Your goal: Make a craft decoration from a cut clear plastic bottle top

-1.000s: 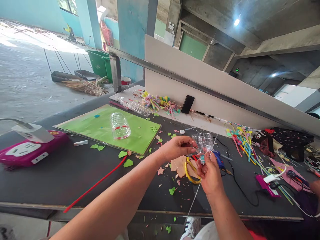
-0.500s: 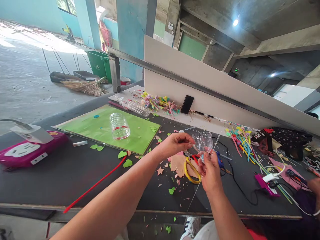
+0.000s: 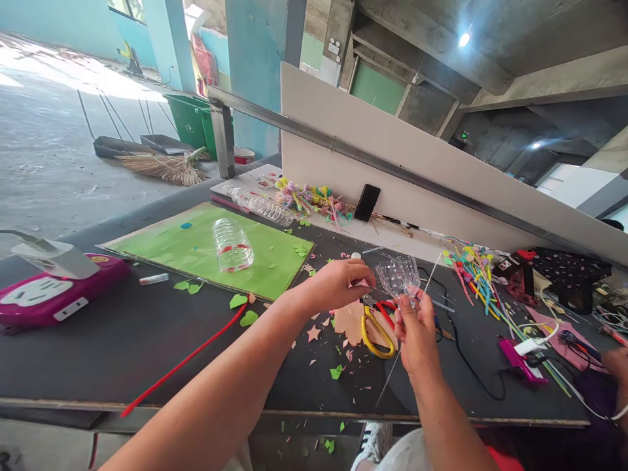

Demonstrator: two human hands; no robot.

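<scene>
A clear plastic bottle piece (image 3: 396, 275) with a flared, scalloped rim is held upright by its narrow end in my right hand (image 3: 416, 320). A thin pale rod (image 3: 432, 275) also passes through that hand, slanting down toward the table edge. My left hand (image 3: 349, 282) is just left of the bottle piece, fingers curled and pinched, apart from the rim. Whatever lies between its fingertips is too small to make out. Under the hands are scissors with a yellow handle (image 3: 377, 335) and a red handle (image 3: 385, 315), on pinkish foam sheet (image 3: 347, 324).
A cut ribbed bottle (image 3: 232, 244) stands on a green sheet (image 3: 267, 268). A red pipe cleaner (image 3: 186, 360) lies at left, near a purple power strip (image 3: 63, 294). Pipe-cleaner bundles (image 3: 314, 199), a phone (image 3: 367, 203) and foam scraps (image 3: 336, 372) lie about. Another person's hand (image 3: 615, 363) is at far right.
My left hand has drawn a little left and down from the bottle piece, its fingers curling more. The bottle piece now shows more fully in my right hand.
</scene>
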